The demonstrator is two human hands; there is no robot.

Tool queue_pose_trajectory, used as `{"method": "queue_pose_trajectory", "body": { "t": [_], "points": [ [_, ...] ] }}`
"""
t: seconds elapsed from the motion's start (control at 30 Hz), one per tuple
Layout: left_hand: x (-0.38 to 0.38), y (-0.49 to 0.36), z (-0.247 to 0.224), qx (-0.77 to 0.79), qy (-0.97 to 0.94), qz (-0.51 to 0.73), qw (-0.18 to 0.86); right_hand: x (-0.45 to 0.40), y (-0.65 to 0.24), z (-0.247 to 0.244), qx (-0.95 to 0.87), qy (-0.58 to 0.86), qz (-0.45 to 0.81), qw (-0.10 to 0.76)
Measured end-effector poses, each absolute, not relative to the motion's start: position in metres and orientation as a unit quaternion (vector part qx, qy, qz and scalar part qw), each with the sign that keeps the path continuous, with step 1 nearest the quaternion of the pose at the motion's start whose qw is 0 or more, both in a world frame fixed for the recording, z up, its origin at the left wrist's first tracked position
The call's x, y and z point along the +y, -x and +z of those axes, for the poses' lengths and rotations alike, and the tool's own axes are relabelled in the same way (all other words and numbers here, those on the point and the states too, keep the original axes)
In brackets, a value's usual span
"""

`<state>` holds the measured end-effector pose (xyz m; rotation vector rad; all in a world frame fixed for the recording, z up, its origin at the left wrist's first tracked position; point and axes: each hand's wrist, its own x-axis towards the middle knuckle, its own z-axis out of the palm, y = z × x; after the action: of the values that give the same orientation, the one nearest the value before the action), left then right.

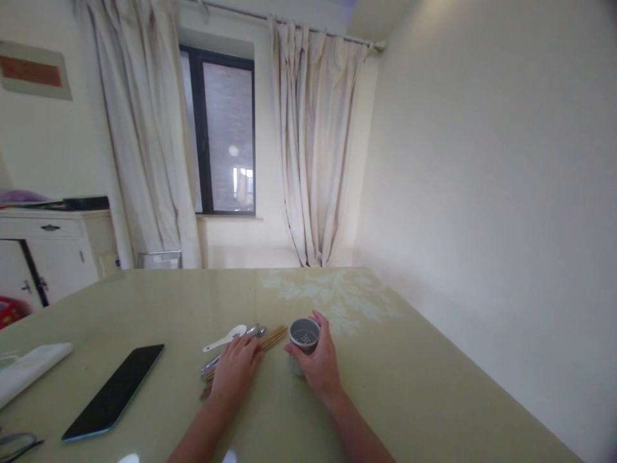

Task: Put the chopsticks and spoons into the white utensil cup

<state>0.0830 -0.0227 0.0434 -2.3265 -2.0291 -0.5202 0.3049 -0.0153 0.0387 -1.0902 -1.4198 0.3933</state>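
My right hand point(319, 360) is wrapped around a grey utensil holder point(304, 329), a round cup with small drain holes in its bottom. The holder stands upright with its mouth facing up, and nothing is inside it. To its left, my left hand point(237, 366) lies palm down with outstretched fingers over a bundle of wooden chopsticks point(276, 335) and some metal spoons point(260, 332). A white spoon point(225, 338) rests just beyond that hand. The hand covers the middle of the bundle, and its fingertips are partly hidden among the utensils.
A black tablet point(116, 391) lies at the left of the glossy green table point(424, 392). Farther left are a white pouch-like item point(36, 370) and a dark, thin looped object point(19, 442). A wall point(506, 225) runs along the table's right side; a white cabinet point(55, 247) stands back left.
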Motion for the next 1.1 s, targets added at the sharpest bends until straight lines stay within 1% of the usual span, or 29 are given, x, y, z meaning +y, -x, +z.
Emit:
{"method": "queue_pose_trajectory", "body": {
  "t": [0.27, 0.57, 0.87, 1.1],
  "points": [
    [-0.023, -0.084, 0.047, -0.655, 0.74, -0.153, -0.018, -0.019, -0.306, 0.04, -0.626, 0.471, 0.17, 0.598],
    [-0.027, -0.081, 0.052, -0.667, 0.727, -0.156, -0.042, -0.026, -0.301, 0.044, -0.648, 0.463, 0.201, 0.571],
    [-0.026, -0.078, 0.047, -0.693, 0.696, -0.156, -0.108, -0.029, -0.3, 0.044, -0.676, 0.435, 0.178, 0.568],
    [-0.024, -0.071, 0.037, -0.679, 0.711, -0.155, -0.095, -0.031, -0.301, 0.044, -0.692, 0.408, 0.178, 0.569]
  ]
}}
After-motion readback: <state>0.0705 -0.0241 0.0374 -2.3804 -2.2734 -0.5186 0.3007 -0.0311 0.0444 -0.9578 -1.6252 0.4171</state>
